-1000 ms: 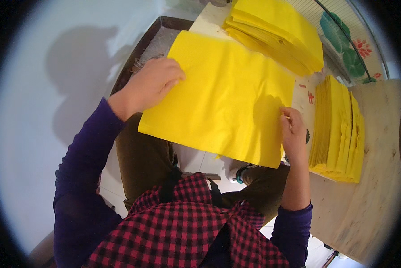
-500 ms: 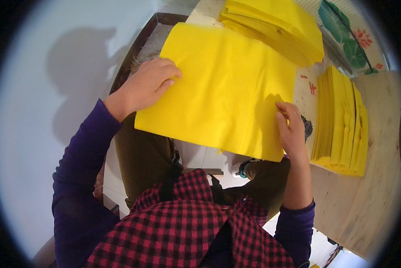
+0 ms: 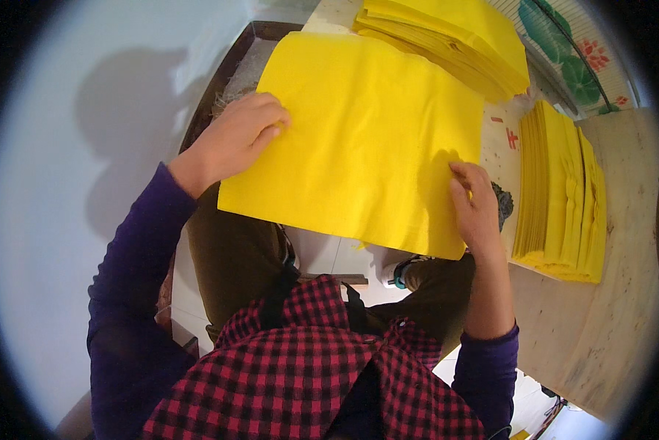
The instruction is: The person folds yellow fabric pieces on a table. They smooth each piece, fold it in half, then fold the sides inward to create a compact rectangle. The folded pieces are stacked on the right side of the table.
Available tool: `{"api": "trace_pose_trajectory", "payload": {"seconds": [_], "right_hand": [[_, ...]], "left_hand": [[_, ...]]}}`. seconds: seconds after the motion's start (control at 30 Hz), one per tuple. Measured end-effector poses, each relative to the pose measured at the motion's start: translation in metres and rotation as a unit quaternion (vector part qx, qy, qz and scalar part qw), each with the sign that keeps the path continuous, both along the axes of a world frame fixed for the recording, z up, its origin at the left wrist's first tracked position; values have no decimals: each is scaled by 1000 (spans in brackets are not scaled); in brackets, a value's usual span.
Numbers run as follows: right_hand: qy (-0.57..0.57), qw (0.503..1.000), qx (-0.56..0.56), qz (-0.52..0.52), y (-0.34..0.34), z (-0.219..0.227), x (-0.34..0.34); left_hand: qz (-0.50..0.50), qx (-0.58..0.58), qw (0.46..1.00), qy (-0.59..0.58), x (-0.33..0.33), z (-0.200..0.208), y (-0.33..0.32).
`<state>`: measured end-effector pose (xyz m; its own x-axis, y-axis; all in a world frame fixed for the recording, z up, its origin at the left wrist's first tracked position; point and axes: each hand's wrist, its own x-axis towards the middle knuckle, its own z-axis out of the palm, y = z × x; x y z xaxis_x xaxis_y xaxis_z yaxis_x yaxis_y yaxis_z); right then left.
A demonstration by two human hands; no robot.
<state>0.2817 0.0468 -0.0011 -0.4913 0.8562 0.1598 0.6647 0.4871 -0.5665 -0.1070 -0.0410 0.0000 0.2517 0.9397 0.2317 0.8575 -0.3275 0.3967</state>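
I've got one yellow sheet (image 3: 351, 139) spread btwn both hands, its far part in front of the tabletop (image 3: 500, 167), its near edge out over the lap, above the gap btwn the dark trouser legs (image 3: 230, 257). The tabletop's near edge is hidden under it, so I can't tell how much actually rests there. L hand (image 3: 247, 132) is on the sheet's L edge, fingers curled, thumb tucked close; R hand (image 3: 478, 205) is at the R edge, fingers bent, thumb near the forefinger. Can't tell if either is pinching the fabric. For room, I have a strip of tabletop w/ red marks (image 3: 512, 137) btwn the sheet's R edge and the R stack (image 3: 557, 194) of yellow sheets, plus a stretch of wooden board (image 3: 564, 352) on the near side of that stack. A dark crumpled thing (image 3: 504, 205) sits just beside R hand. Far stack (image 3: 447, 44), also yellow, takes the tabletop's far side, just past the sheet. Only container I see is a dark-rimmed tray (image 3: 223, 73) off the tabletop's L edge, w/ pale stringy scraps (image 3: 235, 89) in it, partly behind L hand.
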Motion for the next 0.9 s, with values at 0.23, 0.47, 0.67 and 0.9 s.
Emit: {"api": "trace_pose_trajectory", "payload": {"seconds": [0.23,0.47,0.67,0.9], "right_hand": [[14,997,22,-74,39,4,-17],[-1,1000,16,-18,-5,3,-3],[32,997,13,-69,29,1,-12],[29,999,-22,-19,-11,6,9]], "left_hand": [[51,28,998,5,-3,4,26],[-1,22,1000,-12,-1,1,-4],[17,31,999,-6,2,5,19],[3,31,1000,-5,2,5,-19]]}}
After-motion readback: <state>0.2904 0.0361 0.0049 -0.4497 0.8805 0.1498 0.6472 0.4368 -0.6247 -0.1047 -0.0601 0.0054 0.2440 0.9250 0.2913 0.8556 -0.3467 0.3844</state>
